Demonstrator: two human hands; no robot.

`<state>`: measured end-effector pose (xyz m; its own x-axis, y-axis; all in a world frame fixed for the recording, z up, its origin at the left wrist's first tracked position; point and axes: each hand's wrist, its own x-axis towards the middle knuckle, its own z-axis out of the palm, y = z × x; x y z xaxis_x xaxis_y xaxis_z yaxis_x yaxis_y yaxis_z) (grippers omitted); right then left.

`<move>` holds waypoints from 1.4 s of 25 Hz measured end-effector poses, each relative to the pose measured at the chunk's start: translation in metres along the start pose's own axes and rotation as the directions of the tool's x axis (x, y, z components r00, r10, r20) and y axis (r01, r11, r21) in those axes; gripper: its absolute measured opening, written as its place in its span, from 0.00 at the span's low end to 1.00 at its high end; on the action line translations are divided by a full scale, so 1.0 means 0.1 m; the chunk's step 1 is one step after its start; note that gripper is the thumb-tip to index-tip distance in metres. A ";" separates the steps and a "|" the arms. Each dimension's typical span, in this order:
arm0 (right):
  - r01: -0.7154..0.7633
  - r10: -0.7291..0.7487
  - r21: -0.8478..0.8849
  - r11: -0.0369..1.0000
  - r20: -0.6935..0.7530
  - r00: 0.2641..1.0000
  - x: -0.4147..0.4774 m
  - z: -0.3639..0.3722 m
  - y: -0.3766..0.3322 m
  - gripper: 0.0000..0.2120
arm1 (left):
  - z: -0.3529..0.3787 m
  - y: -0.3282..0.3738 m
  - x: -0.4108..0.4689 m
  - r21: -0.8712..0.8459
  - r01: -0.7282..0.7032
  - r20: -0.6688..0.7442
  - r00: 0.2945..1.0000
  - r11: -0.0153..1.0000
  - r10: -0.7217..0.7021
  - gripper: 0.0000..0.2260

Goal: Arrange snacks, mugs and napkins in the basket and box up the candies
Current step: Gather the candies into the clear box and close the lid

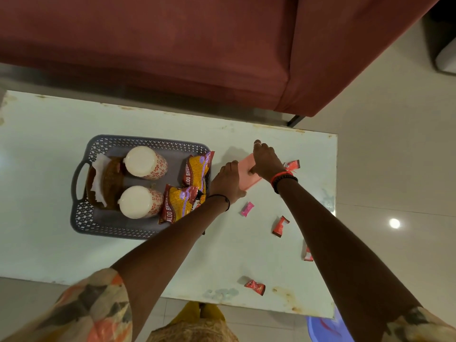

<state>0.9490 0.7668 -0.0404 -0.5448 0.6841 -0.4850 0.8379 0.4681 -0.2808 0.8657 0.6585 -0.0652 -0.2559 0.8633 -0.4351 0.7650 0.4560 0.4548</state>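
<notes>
A grey perforated basket [81, 213] on the white table holds two patterned mugs [145, 162] [140, 202], a brown napkin holder with white napkins [108, 183] and two yellow snack packets [197, 169] [179, 204]. To its right lies a flat pink candy box [246, 178]. My left hand [228, 181] grips the box's near left edge. Over the box's far side rests my right hand [265, 160], thumb pressed on the lid. Several wrapped candies lie loose on the table: a pink one [247, 209] and red ones [292, 164] [280, 226] [255, 287] [308, 254].
A dark red sofa [172, 45] stands close behind the table's far edge. The table's right edge [336, 193] drops to a tiled floor. A blue plastic object [325, 328] sits on the floor at the table's near right corner.
</notes>
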 end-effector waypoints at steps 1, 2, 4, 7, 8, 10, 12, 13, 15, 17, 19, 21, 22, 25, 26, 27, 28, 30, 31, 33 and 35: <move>-0.013 0.013 0.046 0.999 0.008 1.000 -0.01 -0.01 0.01 0.33 | 0.00 0.01 0.00 0.003 0.000 0.010 1.000 1.000 0.000 0.40; -0.024 0.024 0.091 0.996 0.003 1.000 -0.02 -0.02 0.03 0.29 | -0.01 0.01 -0.02 0.008 -0.001 0.024 1.000 1.000 0.001 0.42; -0.050 0.057 0.208 0.977 -0.031 0.998 -0.04 -0.07 0.07 0.17 | -0.01 0.00 -0.07 0.015 0.002 0.060 0.998 1.000 -0.003 0.48; -0.133 0.143 0.450 0.883 0.011 0.990 -0.13 -0.20 0.11 0.07 | -0.03 0.03 -0.23 0.022 0.002 0.047 0.999 1.000 -0.003 0.53; -0.165 0.159 0.511 0.843 0.057 0.986 -0.17 -0.26 0.14 0.08 | -0.04 0.05 -0.28 0.008 -0.004 0.029 1.000 1.000 0.004 0.53; -0.217 0.167 0.592 0.776 0.139 0.976 -0.27 -0.39 0.20 0.08 | -0.07 0.12 -0.37 -0.055 -0.018 -0.027 0.999 0.998 0.017 0.50; -0.254 0.178 0.677 0.690 0.181 0.967 -0.36 -0.54 0.27 0.03 | -0.09 0.18 -0.48 -0.159 -0.041 -0.127 0.992 0.986 0.021 0.46; -0.259 0.185 0.723 0.641 0.182 0.966 -0.37 -0.63 0.31 0.02 | -0.08 0.21 -0.56 -0.210 -0.055 -0.177 0.984 0.976 0.018 0.44; -0.225 0.187 0.804 0.550 0.144 0.972 -0.36 -0.79 0.43 0.08 | -0.03 0.21 -0.72 -0.259 -0.084 -0.255 0.967 0.962 0.016 0.40; -0.149 0.183 0.814 0.561 0.053 0.982 -0.29 -0.87 0.49 0.09 | 0.06 0.16 -0.89 -0.264 -0.089 -0.296 0.955 0.960 0.007 0.37; -0.041 0.179 0.681 0.731 -0.133 0.975 -0.16 -0.85 0.48 0.07 | 0.17 0.09 -1.02 -0.263 -0.083 -0.249 0.968 0.961 0.015 0.35; 0.037 0.134 0.520 0.853 -0.288 0.948 -0.03 -0.70 0.41 0.08 | 0.29 0.02 -1.13 -0.259 -0.097 -0.157 0.986 0.961 0.058 0.35; 0.060 0.092 0.434 0.899 -0.322 0.942 0.03 -0.60 0.37 0.07 | 0.35 -0.01 -1.17 -0.254 -0.106 -0.124 0.989 0.961 0.076 0.35; 0.111 -0.080 0.093 0.989 -0.293 0.953 0.13 -0.24 0.31 0.04 | 0.49 -0.07 -1.24 -0.216 -0.109 -0.062 0.993 0.970 0.098 0.35; 0.126 -0.121 0.002 0.992 -0.271 0.955 0.15 -0.14 0.32 0.05 | 0.53 -0.10 -1.25 -0.196 -0.106 -0.045 0.994 0.975 0.099 0.35; 0.133 -0.144 -0.060 0.989 -0.254 0.956 0.16 -0.07 0.34 0.06 | 0.56 -0.12 -1.25 -0.180 -0.105 -0.029 0.994 0.978 0.102 0.34; 0.133 -0.152 -0.095 0.986 -0.235 0.960 0.17 -0.01 0.37 0.08 | 0.59 -0.14 -1.26 -0.171 -0.107 -0.014 0.994 0.979 0.106 0.34; 0.131 -0.151 -0.118 0.984 -0.184 0.971 0.19 0.03 0.41 0.11 | 0.66 -0.19 -1.27 -0.158 -0.117 0.005 0.993 0.981 0.119 0.33; 0.120 -0.137 -0.104 0.987 -0.179 0.974 0.18 0.04 0.42 0.13 | 0.69 -0.22 -1.28 -0.149 -0.120 0.014 0.992 0.982 0.123 0.33; 0.046 -0.038 0.026 0.999 -0.253 0.967 0.10 0.04 0.43 0.16 | 0.75 -0.28 -1.31 -0.134 -0.113 0.030 0.993 0.984 0.118 0.31; -0.047 0.117 0.213 0.976 -0.328 0.937 -0.11 0.05 0.43 0.18 | 0.77 -0.34 -1.35 -0.116 -0.102 0.051 0.993 0.988 0.108 0.29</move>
<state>0.9908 0.7768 -0.0513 -0.4243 0.8795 -0.2155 0.8508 0.3057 -0.4274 0.9200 0.5104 -0.0818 -0.1412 0.8956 -0.4219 0.7132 0.3876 0.5840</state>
